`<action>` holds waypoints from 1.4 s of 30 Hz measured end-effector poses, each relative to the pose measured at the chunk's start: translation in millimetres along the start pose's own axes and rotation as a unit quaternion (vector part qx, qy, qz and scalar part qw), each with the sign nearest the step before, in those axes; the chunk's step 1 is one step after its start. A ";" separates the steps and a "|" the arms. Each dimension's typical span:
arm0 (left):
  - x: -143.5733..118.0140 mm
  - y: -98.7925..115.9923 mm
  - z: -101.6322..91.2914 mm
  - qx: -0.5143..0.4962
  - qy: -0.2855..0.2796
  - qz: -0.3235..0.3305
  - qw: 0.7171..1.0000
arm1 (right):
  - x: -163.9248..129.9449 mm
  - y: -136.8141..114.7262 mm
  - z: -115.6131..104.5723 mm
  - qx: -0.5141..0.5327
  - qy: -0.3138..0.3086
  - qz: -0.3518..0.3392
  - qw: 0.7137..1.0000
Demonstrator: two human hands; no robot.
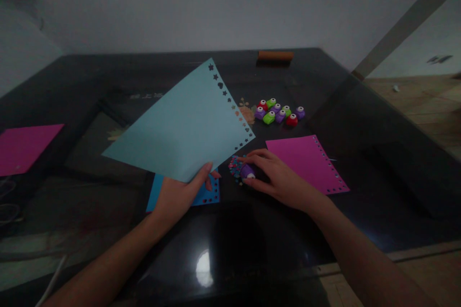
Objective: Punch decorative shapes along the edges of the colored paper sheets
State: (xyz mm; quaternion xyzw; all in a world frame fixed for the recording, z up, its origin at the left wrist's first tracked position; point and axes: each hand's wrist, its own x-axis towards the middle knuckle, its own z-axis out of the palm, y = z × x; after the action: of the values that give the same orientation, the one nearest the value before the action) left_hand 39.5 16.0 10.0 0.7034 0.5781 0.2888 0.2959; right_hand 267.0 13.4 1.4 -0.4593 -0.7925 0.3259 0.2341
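The left hand [180, 195] pinches the near corner of a light blue sheet [183, 124], raised above the dark desk [378, 153]. Right of that sheet, the right hand [279, 177] curls over a purple punch [248, 171] amid confetti [235, 165]. A darker blue sheet [209, 195] lies under it, a pink sheet [306, 160] further right, more punches [279, 112] beyond.

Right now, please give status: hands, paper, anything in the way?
Left hand holds light blue sheet lifted. Right hand grips purple punch on confetti. Spare punches behind, apart.
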 end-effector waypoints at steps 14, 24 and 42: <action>1.3 0.9 -1.7 -0.017 0.002 0.003 1.000 | 2.2 1.1 -1.4 0.242 0.155 0.137 0.948; 5.4 -6.7 0.0 -0.031 0.018 0.020 0.999 | 2.4 6.0 4.3 0.261 0.169 0.108 0.944; 8.5 -12.3 -4.4 -0.032 0.021 -0.009 0.999 | -2.3 -4.5 -11.6 0.185 0.261 0.042 0.947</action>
State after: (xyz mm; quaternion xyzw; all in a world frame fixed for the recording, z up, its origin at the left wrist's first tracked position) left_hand 29.7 26.6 4.2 0.6823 0.5806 0.3194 0.3087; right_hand 273.3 13.2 12.3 -0.5097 -0.6097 0.3451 0.4994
